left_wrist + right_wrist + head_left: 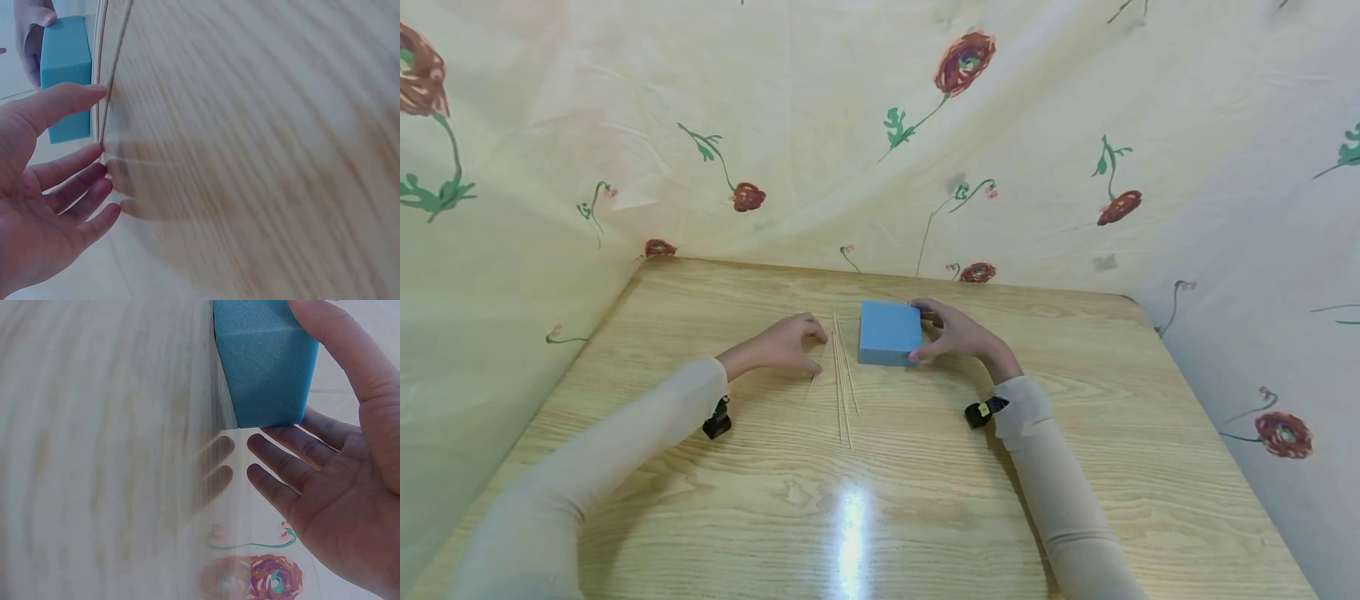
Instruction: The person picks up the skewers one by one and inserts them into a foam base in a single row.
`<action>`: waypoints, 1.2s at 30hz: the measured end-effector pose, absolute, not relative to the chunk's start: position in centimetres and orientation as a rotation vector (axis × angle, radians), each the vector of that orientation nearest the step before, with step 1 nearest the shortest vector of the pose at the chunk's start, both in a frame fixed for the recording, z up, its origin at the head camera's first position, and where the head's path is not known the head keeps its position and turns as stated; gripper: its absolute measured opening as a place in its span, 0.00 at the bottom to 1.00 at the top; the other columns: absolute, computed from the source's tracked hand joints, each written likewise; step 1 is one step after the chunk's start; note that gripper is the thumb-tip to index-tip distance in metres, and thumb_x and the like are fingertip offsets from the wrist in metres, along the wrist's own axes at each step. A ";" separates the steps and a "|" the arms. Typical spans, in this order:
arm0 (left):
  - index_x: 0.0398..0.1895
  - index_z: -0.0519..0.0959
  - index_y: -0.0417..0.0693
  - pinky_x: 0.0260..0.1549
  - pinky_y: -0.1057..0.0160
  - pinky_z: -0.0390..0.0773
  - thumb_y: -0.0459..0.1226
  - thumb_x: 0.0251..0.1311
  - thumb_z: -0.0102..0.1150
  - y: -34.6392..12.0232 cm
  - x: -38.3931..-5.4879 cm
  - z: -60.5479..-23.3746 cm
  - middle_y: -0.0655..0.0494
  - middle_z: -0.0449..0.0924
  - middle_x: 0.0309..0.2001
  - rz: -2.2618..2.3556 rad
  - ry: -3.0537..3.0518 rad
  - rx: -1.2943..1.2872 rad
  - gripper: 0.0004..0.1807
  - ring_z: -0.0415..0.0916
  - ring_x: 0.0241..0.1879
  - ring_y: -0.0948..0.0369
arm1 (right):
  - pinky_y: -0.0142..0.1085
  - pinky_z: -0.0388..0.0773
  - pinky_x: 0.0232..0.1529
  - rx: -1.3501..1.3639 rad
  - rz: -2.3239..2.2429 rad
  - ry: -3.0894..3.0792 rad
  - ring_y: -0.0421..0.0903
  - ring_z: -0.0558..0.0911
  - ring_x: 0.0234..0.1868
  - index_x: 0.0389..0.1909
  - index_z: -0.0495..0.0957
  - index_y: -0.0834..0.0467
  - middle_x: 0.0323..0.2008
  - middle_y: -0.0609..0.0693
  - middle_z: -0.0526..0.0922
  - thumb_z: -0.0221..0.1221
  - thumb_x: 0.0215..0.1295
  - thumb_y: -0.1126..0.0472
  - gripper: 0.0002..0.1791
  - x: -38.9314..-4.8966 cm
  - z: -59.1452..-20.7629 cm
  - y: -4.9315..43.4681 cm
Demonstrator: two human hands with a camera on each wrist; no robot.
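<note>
A blue foam block (891,329) lies on the wooden table. My right hand (958,331) grips it from the right, thumb at the near corner and a forefinger at the far corner. In the right wrist view the lower fingers spread free below the block (269,375). Left of the block lie several thin wooden sticks (841,392), roughly side by side and pointing toward me. My left hand (786,343) is beside them, thumb and fingers apart. In the left wrist view its fingertips come up close to one stick (115,65); whether they touch it I cannot tell.
A flower-patterned cloth (820,142) hangs behind the table and along both sides. The wooden table top (760,508) stretches around the hands, with a bright light reflection near the front. Each wrist carries a small black camera.
</note>
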State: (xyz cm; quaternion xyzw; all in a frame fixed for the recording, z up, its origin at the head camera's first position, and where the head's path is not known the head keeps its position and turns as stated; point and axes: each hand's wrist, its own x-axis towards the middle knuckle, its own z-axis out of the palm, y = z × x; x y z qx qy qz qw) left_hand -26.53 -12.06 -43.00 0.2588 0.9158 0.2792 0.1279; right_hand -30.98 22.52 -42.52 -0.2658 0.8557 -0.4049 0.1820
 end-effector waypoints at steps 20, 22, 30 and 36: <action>0.41 0.87 0.37 0.39 0.62 0.83 0.26 0.51 0.71 -14.8 -27.5 -41.8 0.49 0.86 0.35 0.839 2.614 0.720 0.12 0.81 0.35 0.60 | 0.60 0.56 0.78 -0.733 -1.148 2.408 0.64 0.59 0.78 0.80 0.53 0.61 0.79 0.61 0.57 0.77 0.53 0.59 0.58 -31.0 -42.6 22.5; 0.38 0.87 0.39 0.38 0.64 0.82 0.27 0.51 0.72 -15.1 -27.7 -41.7 0.50 0.87 0.34 0.820 2.624 0.703 0.10 0.81 0.34 0.61 | 0.60 0.56 0.78 -0.733 -1.151 2.408 0.64 0.59 0.78 0.80 0.53 0.61 0.79 0.61 0.57 0.77 0.53 0.59 0.57 -31.0 -42.6 22.5; 0.33 0.87 0.35 0.28 0.69 0.82 0.27 0.53 0.72 -16.0 -28.4 -41.1 0.49 0.87 0.29 0.845 2.562 0.595 0.05 0.80 0.25 0.66 | 0.59 0.57 0.78 -0.735 -1.153 2.401 0.63 0.59 0.78 0.80 0.53 0.59 0.79 0.60 0.57 0.77 0.54 0.59 0.56 -30.9 -42.7 22.5; 0.32 0.86 0.34 0.28 0.66 0.86 0.26 0.53 0.71 -16.4 -29.0 -41.2 0.50 0.87 0.27 0.883 2.484 0.561 0.04 0.81 0.24 0.66 | 0.61 0.57 0.77 -0.743 -1.154 2.396 0.65 0.58 0.78 0.80 0.53 0.61 0.78 0.62 0.57 0.76 0.55 0.60 0.56 -30.9 -42.7 22.6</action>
